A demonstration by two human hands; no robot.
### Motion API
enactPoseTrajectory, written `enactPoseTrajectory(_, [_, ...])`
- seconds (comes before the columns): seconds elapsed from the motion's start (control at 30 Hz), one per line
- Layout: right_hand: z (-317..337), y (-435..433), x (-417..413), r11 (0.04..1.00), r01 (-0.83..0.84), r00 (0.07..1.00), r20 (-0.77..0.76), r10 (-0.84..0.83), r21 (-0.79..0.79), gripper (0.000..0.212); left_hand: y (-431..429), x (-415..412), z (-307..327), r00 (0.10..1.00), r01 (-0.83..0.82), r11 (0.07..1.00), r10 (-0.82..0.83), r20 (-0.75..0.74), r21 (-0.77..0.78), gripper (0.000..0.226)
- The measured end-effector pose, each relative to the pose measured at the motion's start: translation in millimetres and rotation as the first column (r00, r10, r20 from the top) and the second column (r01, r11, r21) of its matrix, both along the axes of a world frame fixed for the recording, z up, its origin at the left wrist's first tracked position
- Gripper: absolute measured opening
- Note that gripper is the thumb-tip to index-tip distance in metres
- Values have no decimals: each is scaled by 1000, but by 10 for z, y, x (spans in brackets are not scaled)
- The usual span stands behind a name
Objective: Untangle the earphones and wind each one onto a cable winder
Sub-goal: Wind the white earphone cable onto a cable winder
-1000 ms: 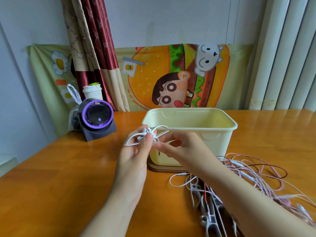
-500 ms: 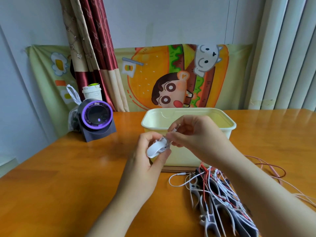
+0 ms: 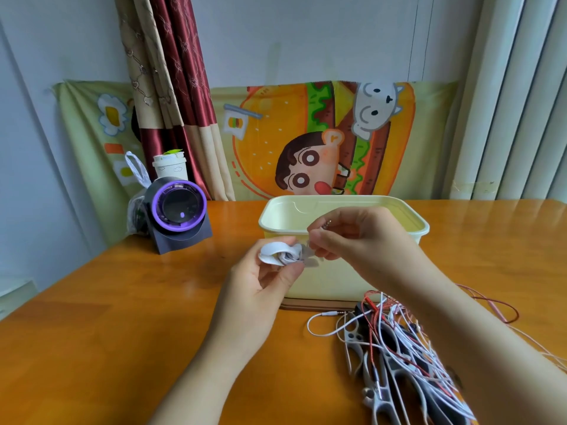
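Down in the lower right of the frame, a tangle of earphones (image 3: 408,342), white, red and pink cords, lies heaped over a row of grey and black cable winders (image 3: 376,397) on the wooden table (image 3: 107,332). One white cord loops out to the left, its plug (image 3: 327,314) flat on the wood.

Up at centre frame, both hands work together just above the table. The left hand (image 3: 260,289) pinches a white winder (image 3: 277,253) between thumb and curled fingers, with white cord bunched on it. The right hand (image 3: 356,240) is right against it, its fingers curled, pinching the cord's end, and a small metal plug tip (image 3: 327,223) pokes up above its fingertips.

Just behind the hands sits a cream plastic tub (image 3: 408,222) resting on a brown lid (image 3: 306,306); what the tub holds cannot be made out.

Further back, at left, a dark gadget with a purple ring (image 3: 179,210) stands near the table edge, a clear plastic bag (image 3: 136,191) beside it and a lidded paper cup (image 3: 170,167) behind. Against the wall hang a cartoon burger cloth (image 3: 291,127), a red and beige curtain (image 3: 171,72) and pale vertical blinds (image 3: 521,102).
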State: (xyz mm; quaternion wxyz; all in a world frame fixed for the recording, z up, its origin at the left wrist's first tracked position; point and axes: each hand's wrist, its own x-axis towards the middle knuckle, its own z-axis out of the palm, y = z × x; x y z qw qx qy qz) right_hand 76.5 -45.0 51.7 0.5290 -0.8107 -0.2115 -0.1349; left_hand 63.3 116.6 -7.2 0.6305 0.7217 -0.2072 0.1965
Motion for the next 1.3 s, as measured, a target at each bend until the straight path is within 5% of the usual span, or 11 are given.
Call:
enactPoseTrajectory(0.77, [-21,-43,55,999,-29,993,-117,34,46,6,-16,42,-33,987,119,969,-140,-83,-216,38])
enactPoseTrajectory(1.3, [56,-100,9,968,-1,999,-41,-9,-251,12,-140,14,-46,964,182,934,-230,-129,-307,42])
